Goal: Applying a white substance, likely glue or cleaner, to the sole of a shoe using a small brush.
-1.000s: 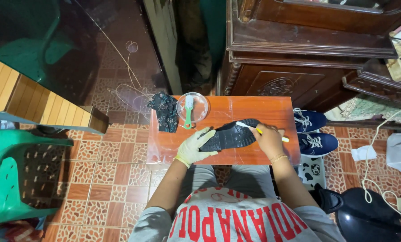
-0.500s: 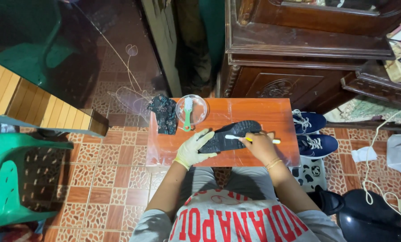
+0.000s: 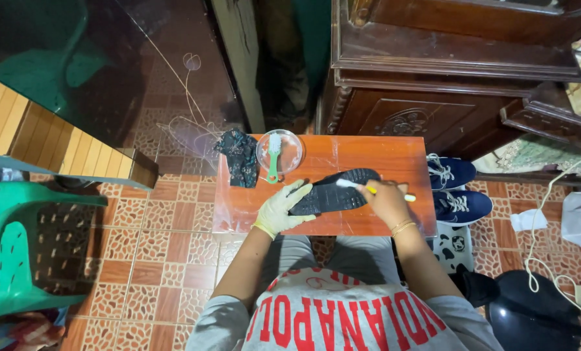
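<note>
A black shoe [image 3: 332, 192] lies sole up on a small orange-brown table [image 3: 368, 156]. My left hand [image 3: 282, 208], in a pale glove, grips its near left end. My right hand [image 3: 386, 200] is bare with a bracelet at the wrist. It holds a small yellow-handled brush [image 3: 373, 189] whose white head rests on the sole near the right end.
A clear round dish [image 3: 280, 151] holds a green-handled brush [image 3: 274, 159]; a dark cloth [image 3: 239, 156] lies beside it. A pair of blue sneakers [image 3: 456, 188] sits right of the table, a dark wooden cabinet [image 3: 446, 65] behind it, a green plastic chair [image 3: 24, 247] at left.
My right hand has drawn the brush leftward along the sole and then slightly back to the right. The left hand keeps its hold on the shoe.
</note>
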